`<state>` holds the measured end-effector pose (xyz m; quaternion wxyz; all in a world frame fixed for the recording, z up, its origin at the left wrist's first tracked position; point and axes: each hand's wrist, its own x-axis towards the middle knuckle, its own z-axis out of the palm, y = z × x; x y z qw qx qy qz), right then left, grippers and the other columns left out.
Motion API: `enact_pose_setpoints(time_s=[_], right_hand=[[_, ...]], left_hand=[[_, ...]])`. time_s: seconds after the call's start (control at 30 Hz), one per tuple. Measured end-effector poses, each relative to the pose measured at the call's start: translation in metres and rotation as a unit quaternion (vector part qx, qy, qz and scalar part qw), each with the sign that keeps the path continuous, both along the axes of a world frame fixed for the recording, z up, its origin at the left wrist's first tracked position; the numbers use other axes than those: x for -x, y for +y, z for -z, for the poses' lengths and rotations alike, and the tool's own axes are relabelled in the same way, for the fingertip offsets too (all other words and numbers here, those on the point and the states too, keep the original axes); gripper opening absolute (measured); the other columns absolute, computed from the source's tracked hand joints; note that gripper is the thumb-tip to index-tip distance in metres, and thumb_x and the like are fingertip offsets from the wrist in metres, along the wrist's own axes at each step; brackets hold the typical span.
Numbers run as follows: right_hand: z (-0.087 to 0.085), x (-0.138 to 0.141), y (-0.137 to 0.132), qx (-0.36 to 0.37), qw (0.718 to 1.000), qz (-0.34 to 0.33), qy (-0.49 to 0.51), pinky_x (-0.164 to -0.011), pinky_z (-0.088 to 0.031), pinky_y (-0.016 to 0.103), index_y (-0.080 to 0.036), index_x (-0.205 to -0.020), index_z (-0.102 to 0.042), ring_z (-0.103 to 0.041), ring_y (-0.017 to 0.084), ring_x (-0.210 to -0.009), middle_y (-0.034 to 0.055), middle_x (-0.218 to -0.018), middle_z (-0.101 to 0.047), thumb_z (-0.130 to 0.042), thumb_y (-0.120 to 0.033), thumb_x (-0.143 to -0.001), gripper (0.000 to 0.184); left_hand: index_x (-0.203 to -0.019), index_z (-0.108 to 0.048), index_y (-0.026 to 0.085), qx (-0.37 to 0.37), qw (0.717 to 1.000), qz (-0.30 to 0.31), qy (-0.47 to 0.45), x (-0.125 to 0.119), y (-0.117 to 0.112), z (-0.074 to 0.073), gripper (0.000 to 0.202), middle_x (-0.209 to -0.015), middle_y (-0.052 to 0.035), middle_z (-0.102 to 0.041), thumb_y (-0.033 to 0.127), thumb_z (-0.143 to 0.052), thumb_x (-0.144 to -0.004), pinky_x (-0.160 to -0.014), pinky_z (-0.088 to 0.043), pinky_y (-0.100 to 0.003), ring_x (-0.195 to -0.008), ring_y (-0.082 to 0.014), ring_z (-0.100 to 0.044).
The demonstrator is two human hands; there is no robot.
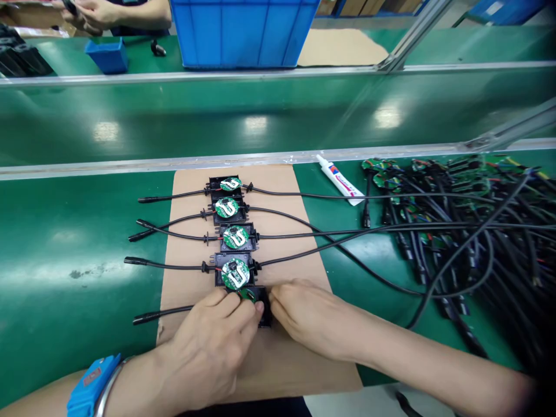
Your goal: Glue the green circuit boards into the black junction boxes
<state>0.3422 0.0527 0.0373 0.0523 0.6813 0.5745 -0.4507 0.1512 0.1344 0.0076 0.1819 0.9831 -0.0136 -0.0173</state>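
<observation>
Both hands meet on the nearest black housing (262, 307) at the front of a brown cardboard sheet (278, 243). My left hand (217, 341) pinches over a round green circuit board (247, 293) set in that housing. Against the housing's right side, the fingers of my right hand (304, 318) curl closed. Behind it, a row of several black housings with green round boards (235, 237) runs away from me, each with black cables out to both sides. A blue wrist strap (89, 385) is on my left wrist.
A heap of black cables with green boards (460, 220) lies at the right. A white glue tube (341, 180) rests beside the cardboard. Beyond a metal rail runs a green conveyor (260, 116), with a blue crate (243, 32), a small blue bin (107, 55) and another person's hands (93, 13).
</observation>
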Motion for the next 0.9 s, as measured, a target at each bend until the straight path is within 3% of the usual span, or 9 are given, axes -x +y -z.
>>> enact_pose_setpoints(time_s=[0.13, 0.23, 0.3, 0.33, 0.5, 0.6, 0.73, 0.9], right_hand=[[0.006, -0.003, -0.021, -0.153, 0.987, 0.000, -0.043, -0.055, -0.033, 0.027, -0.015, -0.091, -0.054, -0.055, 0.014, -0.063, 0.0039, -0.080, -0.060, -0.042, -0.014, -0.088, 0.012], [0.015, -0.002, -0.037, -0.313, 0.937, -0.102, -0.116, -0.049, -0.029, 0.029, -0.016, -0.086, -0.055, -0.050, 0.016, -0.059, 0.0047, -0.080, -0.057, -0.039, -0.006, -0.085, 0.019], [0.018, 0.000, -0.042, -0.363, 0.913, -0.131, -0.132, -0.048, -0.028, 0.030, -0.016, -0.084, -0.055, -0.049, 0.017, -0.059, 0.0047, -0.076, -0.055, -0.036, -0.004, -0.086, 0.023], [0.018, 0.000, -0.042, -0.367, 0.913, -0.125, -0.123, -0.050, -0.030, 0.030, -0.016, -0.085, -0.056, -0.050, 0.017, -0.062, 0.0047, -0.076, -0.056, -0.036, -0.005, -0.087, 0.023], [0.013, -0.001, -0.035, -0.292, 0.955, -0.034, -0.028, -0.056, -0.034, 0.027, -0.015, -0.085, -0.054, -0.049, 0.014, -0.061, 0.0039, -0.077, -0.056, -0.034, -0.016, -0.096, 0.022], [0.011, -0.005, -0.029, -0.220, 0.975, 0.009, 0.025, -0.057, -0.034, 0.026, -0.015, -0.083, -0.050, -0.048, 0.012, -0.061, 0.0036, -0.076, -0.055, -0.031, -0.019, -0.097, 0.024], [0.002, -0.010, -0.019, -0.118, 0.992, 0.013, 0.035, -0.060, -0.032, 0.027, -0.017, -0.079, -0.047, -0.048, 0.013, -0.064, 0.0025, -0.076, -0.056, -0.032, -0.021, -0.097, 0.024], [-0.006, -0.012, -0.013, -0.052, 0.995, 0.031, 0.084, -0.059, -0.030, 0.025, -0.017, -0.075, -0.044, -0.046, 0.012, -0.066, 0.0016, -0.076, -0.056, -0.032, -0.022, -0.097, 0.025]], left_hand=[[-0.143, -0.032, 0.006, 0.010, 1.000, 0.007, 0.010, 0.007, 0.001, 0.005, 0.063, -0.117, -0.0112, -0.055, 0.027, -0.048, -0.086, -0.097, -0.037, -0.040, -0.102, -0.0247, -0.047], [-0.145, -0.028, 0.006, 0.003, 1.000, 0.002, 0.020, 0.011, 0.000, 0.011, 0.068, -0.119, -0.0121, -0.055, 0.028, -0.049, -0.085, -0.099, -0.036, -0.041, -0.105, -0.0254, -0.047], [-0.144, -0.029, 0.007, -0.001, 1.000, -0.005, 0.018, 0.012, -0.002, 0.013, 0.066, -0.115, -0.0118, -0.056, 0.024, -0.049, -0.084, -0.097, -0.037, -0.041, -0.101, -0.0251, -0.049], [-0.143, -0.030, 0.007, -0.004, 1.000, -0.008, 0.012, 0.012, -0.003, 0.014, 0.064, -0.113, -0.0117, -0.056, 0.023, -0.048, -0.084, -0.096, -0.038, -0.041, -0.100, -0.0251, -0.050], [-0.136, -0.038, 0.008, -0.015, 0.999, -0.026, -0.046, 0.012, -0.004, 0.010, 0.046, -0.117, -0.0120, -0.057, 0.018, -0.039, -0.090, -0.096, -0.038, -0.038, -0.102, -0.0239, -0.052], [-0.136, -0.038, 0.008, -0.009, 0.999, -0.026, -0.045, 0.012, -0.003, 0.008, 0.047, -0.116, -0.0113, -0.058, 0.021, -0.040, -0.090, -0.098, -0.038, -0.039, -0.104, -0.0245, -0.051], [-0.144, -0.030, 0.008, -0.003, 1.000, -0.016, -0.013, 0.009, -0.002, 0.007, 0.057, -0.117, -0.0107, -0.057, 0.024, -0.038, -0.090, -0.098, -0.037, -0.039, -0.105, -0.0249, -0.050], [-0.138, -0.039, 0.007, -0.031, 0.998, -0.024, -0.052, 0.005, -0.002, 0.006, 0.047, -0.114, -0.0091, -0.060, 0.022, -0.033, -0.094, -0.099, -0.032, -0.036, -0.104, -0.0222, -0.050]])
